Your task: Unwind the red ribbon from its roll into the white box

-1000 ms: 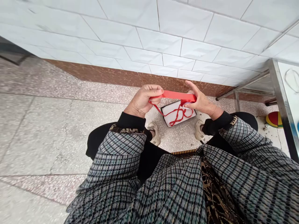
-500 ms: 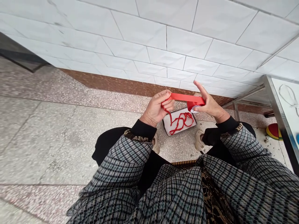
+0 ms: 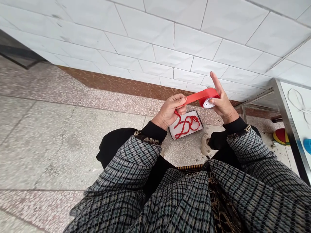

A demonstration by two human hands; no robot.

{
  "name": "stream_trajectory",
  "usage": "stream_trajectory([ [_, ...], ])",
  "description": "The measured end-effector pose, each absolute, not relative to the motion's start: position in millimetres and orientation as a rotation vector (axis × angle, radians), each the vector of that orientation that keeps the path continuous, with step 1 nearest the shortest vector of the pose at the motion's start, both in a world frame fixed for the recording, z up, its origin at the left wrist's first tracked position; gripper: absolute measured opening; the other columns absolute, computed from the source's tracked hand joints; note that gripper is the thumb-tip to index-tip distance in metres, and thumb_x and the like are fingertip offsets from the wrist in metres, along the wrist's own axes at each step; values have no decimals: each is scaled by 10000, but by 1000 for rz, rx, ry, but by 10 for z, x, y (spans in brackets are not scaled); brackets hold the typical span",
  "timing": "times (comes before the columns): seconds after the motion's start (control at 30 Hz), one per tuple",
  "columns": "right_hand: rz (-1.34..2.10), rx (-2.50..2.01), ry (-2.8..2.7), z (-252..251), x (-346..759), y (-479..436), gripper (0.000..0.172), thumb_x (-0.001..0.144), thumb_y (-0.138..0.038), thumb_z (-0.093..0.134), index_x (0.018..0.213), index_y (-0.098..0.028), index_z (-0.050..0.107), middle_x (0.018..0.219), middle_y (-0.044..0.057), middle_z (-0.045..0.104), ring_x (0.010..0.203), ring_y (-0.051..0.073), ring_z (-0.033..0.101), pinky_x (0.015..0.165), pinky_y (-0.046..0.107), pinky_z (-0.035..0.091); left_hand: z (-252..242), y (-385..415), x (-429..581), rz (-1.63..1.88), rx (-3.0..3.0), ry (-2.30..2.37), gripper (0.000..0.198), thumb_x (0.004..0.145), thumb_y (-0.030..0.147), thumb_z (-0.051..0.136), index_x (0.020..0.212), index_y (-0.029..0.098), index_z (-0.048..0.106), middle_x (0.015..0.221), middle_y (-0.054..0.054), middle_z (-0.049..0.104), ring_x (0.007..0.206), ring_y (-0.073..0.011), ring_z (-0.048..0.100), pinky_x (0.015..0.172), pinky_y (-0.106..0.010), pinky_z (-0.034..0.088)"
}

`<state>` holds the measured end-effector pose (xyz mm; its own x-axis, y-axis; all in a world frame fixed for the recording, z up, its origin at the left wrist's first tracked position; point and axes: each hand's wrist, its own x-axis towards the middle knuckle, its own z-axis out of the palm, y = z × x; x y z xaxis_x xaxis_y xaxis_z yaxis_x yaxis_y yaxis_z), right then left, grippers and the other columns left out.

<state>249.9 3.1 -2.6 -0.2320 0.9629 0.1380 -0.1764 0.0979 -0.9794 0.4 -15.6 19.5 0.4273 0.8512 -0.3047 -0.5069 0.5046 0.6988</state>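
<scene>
My left hand (image 3: 172,110) pinches the free part of a red ribbon (image 3: 196,96). The ribbon runs flat and stretched from there to its roll (image 3: 208,101), which has a white label on its side. My right hand (image 3: 221,104) grips that roll, with the index finger pointing up and away from it. Below my left hand a narrow twisted length of ribbon hangs down to a shallow white box (image 3: 178,135) with dark edges on the floor. More red ribbon (image 3: 186,127) lies in loops inside the box.
A white tiled wall (image 3: 150,32) rises in front, above a brown skirting strip. On the right stands a metal-framed table (image 3: 286,113) with a white string (image 3: 298,100) and a blue object (image 3: 308,145) on top. A red, yellow and green round thing (image 3: 281,136) sits on the floor beneath.
Both hands have shifted slightly to the right. The roll has tilted so that its white label shows more, and the ribbon now slopes up toward my right hand.
</scene>
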Motion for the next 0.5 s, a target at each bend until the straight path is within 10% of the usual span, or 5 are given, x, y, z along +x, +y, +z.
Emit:
stream_trajectory([
  [0.27, 1435, -802, -1059, -36, 2421, 161, 1574, 715, -659, 1044, 1926, -363, 84, 840, -77, 711, 761, 218, 711, 693, 350, 599, 122, -200, 460, 937, 443, 665, 348, 928, 183, 906, 809, 184, 578, 587, 126, 381, 416, -4, 226, 444, -171, 115],
  [0.5, 1377, -695, -970, -156, 2312, 221, 1206, 814, -663, 968, 1842, -468, 368, 1090, -13, 762, 975, 242, 739, 919, 420, 656, 86, -151, 764, 1081, 458, 596, 335, 948, 235, 915, 1230, 249, 735, 620, 124, 459, 424, -34, 224, 468, -255, 95],
])
